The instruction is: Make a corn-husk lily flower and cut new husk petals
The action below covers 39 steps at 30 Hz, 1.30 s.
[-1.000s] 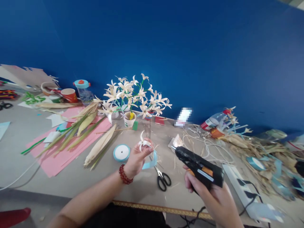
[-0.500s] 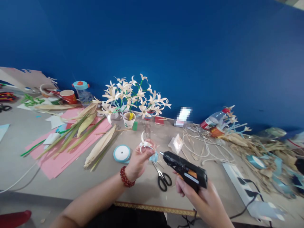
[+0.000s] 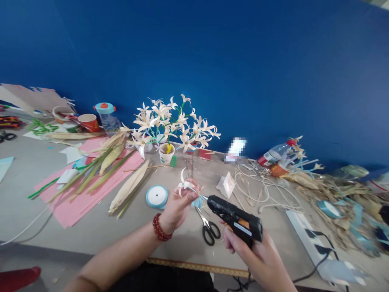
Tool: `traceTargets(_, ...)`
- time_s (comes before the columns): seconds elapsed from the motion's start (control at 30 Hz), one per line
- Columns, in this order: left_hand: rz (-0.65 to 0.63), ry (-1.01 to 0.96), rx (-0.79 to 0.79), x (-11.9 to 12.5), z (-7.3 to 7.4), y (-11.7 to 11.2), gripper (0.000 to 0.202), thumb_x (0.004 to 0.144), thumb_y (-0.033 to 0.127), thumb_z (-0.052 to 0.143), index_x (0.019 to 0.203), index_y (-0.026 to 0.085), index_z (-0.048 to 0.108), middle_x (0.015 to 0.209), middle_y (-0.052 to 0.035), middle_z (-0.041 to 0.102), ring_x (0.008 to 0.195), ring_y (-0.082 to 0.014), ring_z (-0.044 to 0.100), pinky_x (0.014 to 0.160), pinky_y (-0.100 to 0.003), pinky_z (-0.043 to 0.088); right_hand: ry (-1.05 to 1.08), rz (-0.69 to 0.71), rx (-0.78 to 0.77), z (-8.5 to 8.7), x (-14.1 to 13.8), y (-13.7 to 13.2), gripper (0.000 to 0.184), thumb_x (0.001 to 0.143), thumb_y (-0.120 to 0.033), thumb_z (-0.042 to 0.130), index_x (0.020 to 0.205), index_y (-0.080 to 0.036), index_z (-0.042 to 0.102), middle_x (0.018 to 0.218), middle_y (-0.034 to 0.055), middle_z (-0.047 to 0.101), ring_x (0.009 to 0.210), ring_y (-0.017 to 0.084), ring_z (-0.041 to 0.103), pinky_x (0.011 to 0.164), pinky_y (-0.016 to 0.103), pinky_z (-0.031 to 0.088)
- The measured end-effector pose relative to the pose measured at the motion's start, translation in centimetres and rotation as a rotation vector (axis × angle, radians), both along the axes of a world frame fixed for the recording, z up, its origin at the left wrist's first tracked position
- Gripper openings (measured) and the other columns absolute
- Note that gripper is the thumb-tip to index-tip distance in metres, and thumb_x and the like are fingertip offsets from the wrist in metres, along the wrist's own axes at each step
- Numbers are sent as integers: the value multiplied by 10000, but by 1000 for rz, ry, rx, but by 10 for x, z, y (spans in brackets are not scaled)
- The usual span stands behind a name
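My left hand (image 3: pixel 178 204) pinches a small cream paper-like flower (image 3: pixel 185 185) with a light blue ribbon piece (image 3: pixel 198 201) at its base, held above the table. A red bead bracelet sits on that wrist. My right hand (image 3: pixel 258 259) grips a black glue gun (image 3: pixel 236 217) with an orange trigger. The gun's nozzle tip touches or nearly touches the blue ribbon just under the flower. Black-handled scissors (image 3: pixel 208 228) lie on the table below both hands.
A bunch of cream flowers (image 3: pixel 174 123) stands in small cups behind. A ribbon spool (image 3: pixel 156 196), husk leaves (image 3: pixel 127 187) and pink paper (image 3: pixel 75 202) lie left. White cord (image 3: pixel 267 190), a power strip (image 3: pixel 306 235) and dried husk scraps (image 3: pixel 331 194) fill the right.
My right hand brought the glue gun left and down, from well clear of the flower until its nozzle reached the ribbon at the flower's base. My left hand stayed nearly still.
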<state>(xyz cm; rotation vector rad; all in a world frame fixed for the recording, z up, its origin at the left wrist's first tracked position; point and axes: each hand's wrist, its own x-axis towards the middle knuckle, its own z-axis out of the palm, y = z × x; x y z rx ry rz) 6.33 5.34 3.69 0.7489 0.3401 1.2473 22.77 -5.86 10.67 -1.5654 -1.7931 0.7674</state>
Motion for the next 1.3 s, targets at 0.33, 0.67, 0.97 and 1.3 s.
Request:
traceTargets(0.33, -2, 8, -6, 1, -1, 0, 241, 698, 365, 817, 705, 184, 658, 783, -6, 523, 784, -153, 492, 791, -307, 403, -2, 8, -13, -1, 0, 2, 303, 967, -366, 483, 746, -196, 601, 634, 30, 640, 594, 175, 635, 562, 241, 512)
traceTargets(0.67, -9, -23, -17, 0, -1, 0, 227, 705, 349, 816, 711, 183, 661, 787, -10, 517, 796, -156, 489, 804, -304, 399, 14, 21, -17, -1, -2, 4, 289, 973, -365, 470, 802, -190, 625, 642, 31, 641, 596, 175, 633, 563, 243, 506)
traceTargets(0.97, -42, -58, -38, -1, -1, -2, 177, 742, 306, 795, 752, 191, 661, 776, 3, 531, 793, -141, 483, 832, -290, 385, -35, -15, 23, -5, 3, 1, 304, 958, -369, 504, 729, -198, 605, 606, 16, 637, 556, 162, 626, 553, 237, 501)
traceTargets(1.3, -34, -29, -41, -4, 0, -4, 169, 716, 278, 814, 738, 182, 677, 798, 0, 546, 798, -138, 497, 783, -273, 381, -26, 11, 19, -4, 3, 1, 267, 964, -361, 496, 799, -194, 624, 634, 26, 650, 591, 173, 648, 547, 232, 513)
